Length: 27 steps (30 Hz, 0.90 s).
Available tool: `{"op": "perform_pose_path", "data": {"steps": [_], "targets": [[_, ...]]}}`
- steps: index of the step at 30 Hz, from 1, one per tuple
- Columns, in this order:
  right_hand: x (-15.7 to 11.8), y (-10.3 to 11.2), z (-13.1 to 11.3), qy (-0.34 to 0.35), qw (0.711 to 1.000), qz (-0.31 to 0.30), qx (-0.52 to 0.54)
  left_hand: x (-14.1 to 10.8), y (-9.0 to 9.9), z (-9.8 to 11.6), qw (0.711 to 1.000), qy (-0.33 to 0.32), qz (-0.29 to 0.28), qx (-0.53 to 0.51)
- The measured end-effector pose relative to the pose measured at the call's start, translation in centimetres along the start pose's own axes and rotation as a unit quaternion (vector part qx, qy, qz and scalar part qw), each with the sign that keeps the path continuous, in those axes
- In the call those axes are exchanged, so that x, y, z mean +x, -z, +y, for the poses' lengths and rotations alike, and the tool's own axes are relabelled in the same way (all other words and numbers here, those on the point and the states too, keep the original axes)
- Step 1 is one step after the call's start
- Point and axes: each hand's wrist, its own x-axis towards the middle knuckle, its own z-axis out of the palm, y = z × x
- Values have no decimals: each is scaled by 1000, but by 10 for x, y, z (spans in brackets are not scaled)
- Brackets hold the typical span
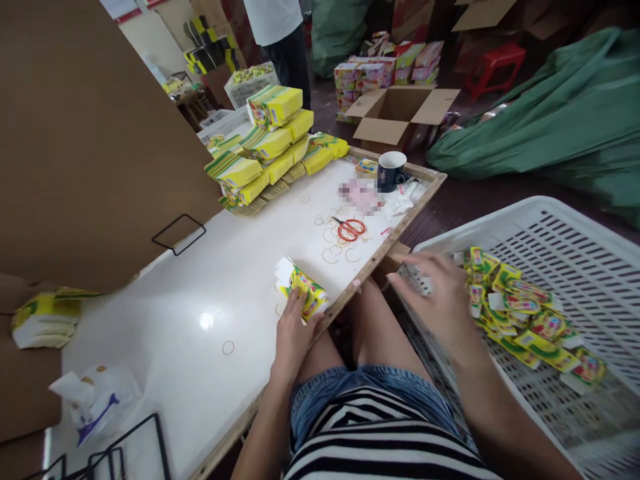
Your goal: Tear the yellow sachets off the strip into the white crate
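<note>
My left hand (293,331) lies at the near edge of the white table and grips a small yellow and green carton (311,291). White flaps stand out at the carton's far end; whether it is one carton or several together I cannot tell. My right hand (435,293), slightly blurred, hovers by the rim of a white plastic basket (537,207). Its thumb and fingers are apart and nothing shows between them. Inside the basket lies a loose heap of small yellow cartons (535,313), some with white flaps sticking out.
Stacks of flat yellow cartons (273,143) stand at the table's far side. Red-handled scissors (351,230) lie among rubber bands, near a dark mug (391,175). A plastic bag (97,400) rests front left. Beyond are an open cardboard box (395,110) and a standing person (280,40).
</note>
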Motion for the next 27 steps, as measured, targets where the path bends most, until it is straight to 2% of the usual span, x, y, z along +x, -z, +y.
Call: {"op": "perform_pose_path", "data": {"steps": [2,4,7,9,13,15,17,18,19,20,23,25,27], "targets": [[-7,-37,-10,-31,989,-102,103,-2,1,-2,1000,2,-4,7],[-14,-78,-22,-50,977,-169,117,-4,2,2,1000,-14,-18,-3],[-20,-126,-36,-29,971,-226,78,-8,-1,7,994,-59,-61,-64],[-21,-142,-41,-17,968,-240,70,-10,-5,7,991,-60,-60,-107],[-24,-145,-43,-20,973,-213,82,-15,-9,2,981,-10,14,-194],[-27,-139,-44,-41,973,-184,134,-18,-8,0,973,-5,62,-224],[-30,-131,-46,-89,955,-156,235,-19,-5,0,952,-1,158,-262],[-32,-128,-47,-120,937,-148,294,-18,-3,1,935,7,199,-294],[-34,-125,-48,-150,914,-149,347,-17,-1,2,918,19,215,-333],[-36,-122,-48,-177,889,-157,392,-15,1,3,904,37,197,-376],[-41,-118,-48,-233,831,-196,466,-8,6,8,869,92,25,-485],[-44,-116,-47,-252,814,-210,480,-5,6,11,850,111,-50,-513],[-46,-115,-45,-259,809,-217,481,-5,4,15,844,113,-75,-518]]}}
